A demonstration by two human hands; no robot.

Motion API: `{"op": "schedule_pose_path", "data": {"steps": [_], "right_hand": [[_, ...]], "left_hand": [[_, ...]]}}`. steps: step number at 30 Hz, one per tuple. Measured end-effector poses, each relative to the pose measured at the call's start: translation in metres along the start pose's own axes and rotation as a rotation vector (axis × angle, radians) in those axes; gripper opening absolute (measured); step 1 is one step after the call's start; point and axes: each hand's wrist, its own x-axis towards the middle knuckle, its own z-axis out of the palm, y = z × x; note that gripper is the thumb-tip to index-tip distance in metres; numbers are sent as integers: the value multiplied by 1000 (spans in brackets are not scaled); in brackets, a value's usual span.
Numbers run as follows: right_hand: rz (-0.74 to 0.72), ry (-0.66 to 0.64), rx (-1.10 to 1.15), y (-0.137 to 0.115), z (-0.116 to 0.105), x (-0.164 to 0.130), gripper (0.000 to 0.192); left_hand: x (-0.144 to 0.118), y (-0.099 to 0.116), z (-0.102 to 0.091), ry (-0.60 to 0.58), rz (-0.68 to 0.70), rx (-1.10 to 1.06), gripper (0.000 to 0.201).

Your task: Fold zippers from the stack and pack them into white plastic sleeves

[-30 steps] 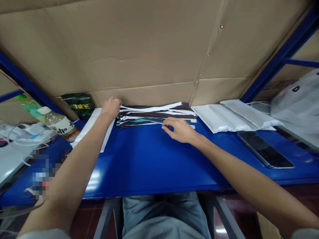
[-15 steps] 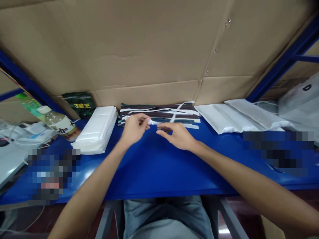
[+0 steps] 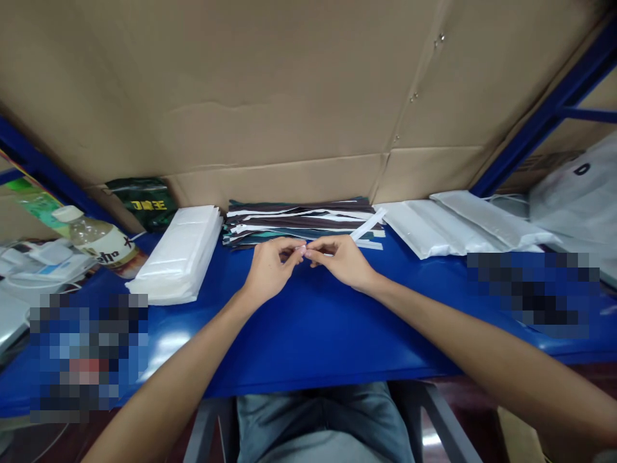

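Lap: the person sits at the blue table [image 3: 308, 334], grey trousers showing under its near edge.
Left hand [image 3: 270, 271]: pinched shut, thumb and forefinger closed on the near end of a thin white strip [image 3: 367, 226].
Right hand [image 3: 340, 260]: also pinched on that end, its fingertips meeting the left hand's.
Strip: it runs from the pinch back and to the right, its far end lying across the stack.
Advice: judging by the grip, small fingertip pressure suits best; work the two pinches close together so the thin strip does not crease or tear.
Stack [image 3: 299, 222]: flat dark and white pieces, just beyond the hands.
Sides: white packets [image 3: 178, 254] to the left, padded white bags [image 3: 448, 225] to the right, a bottle [image 3: 99, 241] far left.
Back: a cardboard wall [image 3: 289, 96].
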Motion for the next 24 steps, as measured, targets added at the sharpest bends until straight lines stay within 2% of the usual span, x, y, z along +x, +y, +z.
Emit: {"op": "schedule_pose_path", "data": {"steps": [3, 7, 9, 11, 14, 18, 21, 24], "right_hand": [[5, -3, -60, 1, -3, 0, 29], [-85, 45, -399, -5, -9, 2, 21], [-151, 75, -565, -5, -20, 7, 18], [-214, 113, -722, -2, -43, 14, 16], [-236, 211, -893, 9, -95, 22, 15], [-67, 395, -937, 19, -161, 22, 13], [18, 444, -958, 18, -182, 18, 11], [44, 408, -861, 11, -180, 15, 12]], "left_hand": [[0, 4, -1, -28, 48, 140, 19], [5, 5, -8, -67, 62, 301, 21], [10, 1, -17, -44, 34, 375, 21], [15, -5, -32, 19, -6, 472, 21], [21, -11, -62, 145, -76, 682, 21], [24, -10, -96, 302, -168, 891, 27], [23, -7, -104, 313, -200, 952, 31], [21, -3, -101, 300, -197, 963, 31]]}}
